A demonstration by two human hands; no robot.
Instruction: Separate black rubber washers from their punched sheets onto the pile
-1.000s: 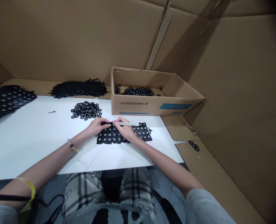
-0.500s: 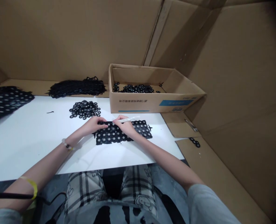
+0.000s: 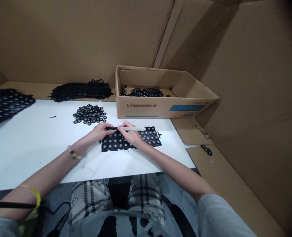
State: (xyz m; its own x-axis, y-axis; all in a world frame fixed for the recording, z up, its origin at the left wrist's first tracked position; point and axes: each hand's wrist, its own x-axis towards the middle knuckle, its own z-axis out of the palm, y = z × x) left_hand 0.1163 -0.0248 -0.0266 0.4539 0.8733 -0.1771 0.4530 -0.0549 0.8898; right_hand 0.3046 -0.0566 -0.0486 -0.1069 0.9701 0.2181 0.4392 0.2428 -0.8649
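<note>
A black sheet of joined rings with pale centres (image 3: pixel 113 144) lies flat on the white table. My left hand (image 3: pixel 101 131) pinches its upper left edge between thumb and fingers. Held in my right hand (image 3: pixel 131 134) is a white pen-like tool (image 3: pixel 136 129), lying nearly level with its tip end pointing left at the sheet's top edge. The tip itself is too small to make out, and my right hand covers the middle of the sheet. Behind my left hand is a heap of loose black rings (image 3: pixel 89 114).
A cardboard box (image 3: pixel 146 108) with loose rings inside stands at the back. Stacked black sheets (image 3: pixel 80 91) lie behind the heap, more sheets (image 3: pixel 6 107) at far left. Joined rings (image 3: pixel 206 150) and a metal tool (image 3: pixel 202 131) rest on cardboard at right. Cardboard walls surround the table.
My right hand has shifted slightly left along the sheet's top edge, and the white tool has tipped closer to level. My left hand keeps its place on the sheet.
</note>
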